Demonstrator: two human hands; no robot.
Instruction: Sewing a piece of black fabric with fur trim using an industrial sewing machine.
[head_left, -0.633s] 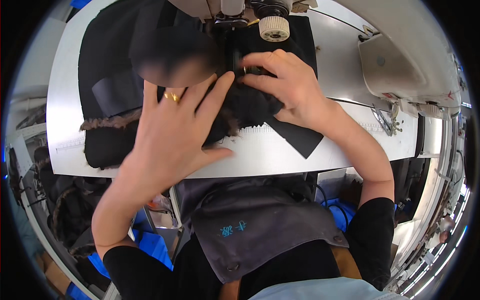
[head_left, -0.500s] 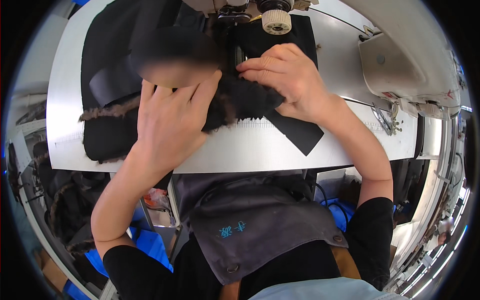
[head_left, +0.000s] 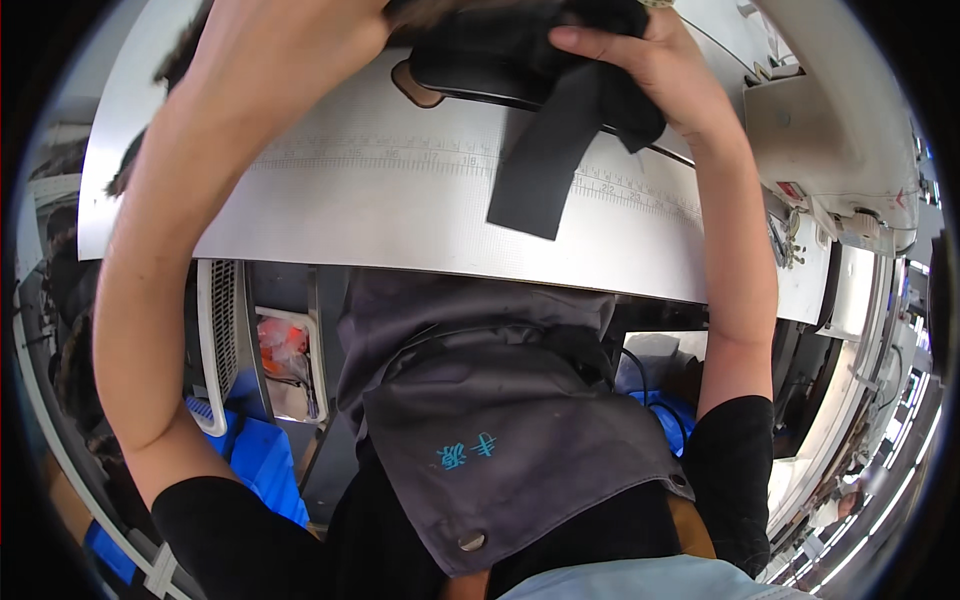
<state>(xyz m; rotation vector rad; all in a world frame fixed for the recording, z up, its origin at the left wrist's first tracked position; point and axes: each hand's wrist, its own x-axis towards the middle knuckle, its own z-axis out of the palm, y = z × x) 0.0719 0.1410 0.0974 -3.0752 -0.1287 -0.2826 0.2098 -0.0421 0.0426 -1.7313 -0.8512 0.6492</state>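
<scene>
Head view: the right hand (head_left: 668,70) grasps a black fabric piece (head_left: 500,55) at the top of the view, its thumb laid along the cloth and its other fingers mostly hidden. The left hand (head_left: 310,40) runs out at the upper edge, so whether its fingers grip or are free I cannot tell. Brown fur trim (head_left: 430,12) shows just beside it. One flat, matte, square-ended black strap (head_left: 545,165) hangs from the piece over the smooth white bench (head_left: 380,225), covering part of a printed ruler scale (head_left: 400,155). The cloth and both hands block much of the bench's far side. Left of the strap lies one rounded, tan-edged flat shape (head_left: 415,88), partly covered. To the right stands one pale sewing machine (head_left: 850,130), small metal tools (head_left: 780,240) near it. Below are one grey cloth apron (head_left: 520,400) with two round metal snaps (head_left: 471,541), one white tray (head_left: 318,370) and crinkled blue plastic (head_left: 265,460).
</scene>
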